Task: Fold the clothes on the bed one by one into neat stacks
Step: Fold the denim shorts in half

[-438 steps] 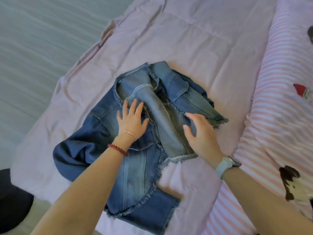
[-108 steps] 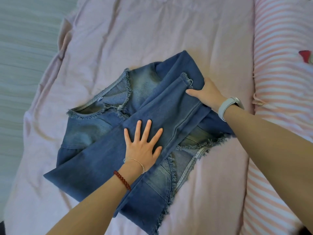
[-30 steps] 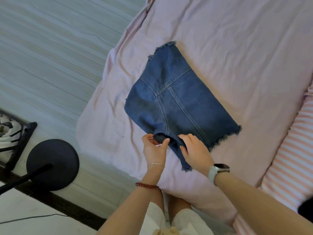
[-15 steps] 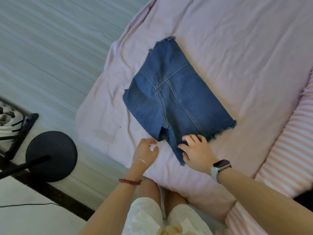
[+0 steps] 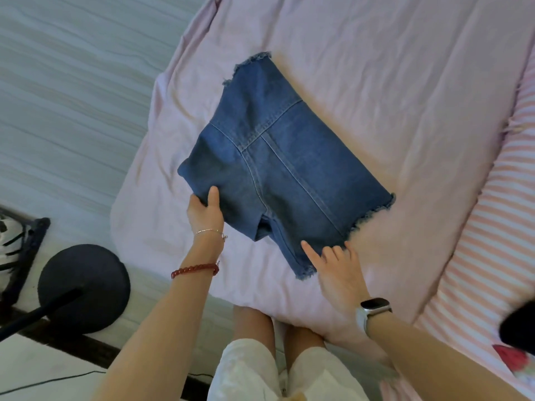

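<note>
Head view: one folded denim garment on the bed. Left hand pinches its left edge; right hand grips the frayed near corner

No writing, label, brand, number or sign can be read anywhere in the view. The screen of the watch on the right wrist is dark and shows no figures.
</note>
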A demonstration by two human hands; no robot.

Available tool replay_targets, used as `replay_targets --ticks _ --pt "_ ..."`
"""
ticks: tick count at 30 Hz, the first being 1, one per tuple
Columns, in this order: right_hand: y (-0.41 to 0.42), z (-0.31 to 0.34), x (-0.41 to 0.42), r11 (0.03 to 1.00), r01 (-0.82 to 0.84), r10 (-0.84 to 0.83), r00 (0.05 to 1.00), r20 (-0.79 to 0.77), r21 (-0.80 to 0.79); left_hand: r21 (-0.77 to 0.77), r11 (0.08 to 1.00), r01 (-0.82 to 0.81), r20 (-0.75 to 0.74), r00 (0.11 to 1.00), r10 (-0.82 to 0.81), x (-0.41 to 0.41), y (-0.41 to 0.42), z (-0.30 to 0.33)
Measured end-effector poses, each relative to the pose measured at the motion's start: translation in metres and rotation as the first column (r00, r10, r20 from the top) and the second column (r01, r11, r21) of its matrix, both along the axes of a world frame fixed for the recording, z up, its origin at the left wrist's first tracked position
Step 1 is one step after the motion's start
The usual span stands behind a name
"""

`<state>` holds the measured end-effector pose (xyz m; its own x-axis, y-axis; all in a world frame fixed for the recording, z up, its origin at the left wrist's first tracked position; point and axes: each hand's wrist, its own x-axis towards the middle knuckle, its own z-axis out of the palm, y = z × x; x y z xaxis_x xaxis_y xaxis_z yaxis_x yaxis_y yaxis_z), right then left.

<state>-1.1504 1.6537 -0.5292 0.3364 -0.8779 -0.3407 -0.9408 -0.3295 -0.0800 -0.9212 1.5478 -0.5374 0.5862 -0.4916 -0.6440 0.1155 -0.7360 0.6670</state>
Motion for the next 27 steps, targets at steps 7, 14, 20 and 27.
replay_targets --ticks 7,14,20,27 --pt "0.002 0.007 0.029 0.996 0.06 -0.06 0.998 -0.007 0.072 0.089 0.995 0.04 -0.334 0.943 -0.008 -0.006 0.018 0.002" --pt "-0.011 0.012 0.01 0.995 -0.069 0.066 0.997 -0.045 -0.077 0.077 0.988 0.134 -0.153 0.981 -0.121 -0.011 0.027 -0.004" --pt "-0.011 0.018 -0.024 0.976 -0.196 0.202 0.978 -0.06 0.099 0.231 0.951 0.204 -0.034 0.979 -0.202 -0.013 0.025 -0.014" --pt "-0.02 0.012 -0.003 1.0 0.028 -0.03 0.98 0.194 0.014 0.224 0.694 0.684 0.687 0.395 -0.61 -0.024 0.036 0.011"
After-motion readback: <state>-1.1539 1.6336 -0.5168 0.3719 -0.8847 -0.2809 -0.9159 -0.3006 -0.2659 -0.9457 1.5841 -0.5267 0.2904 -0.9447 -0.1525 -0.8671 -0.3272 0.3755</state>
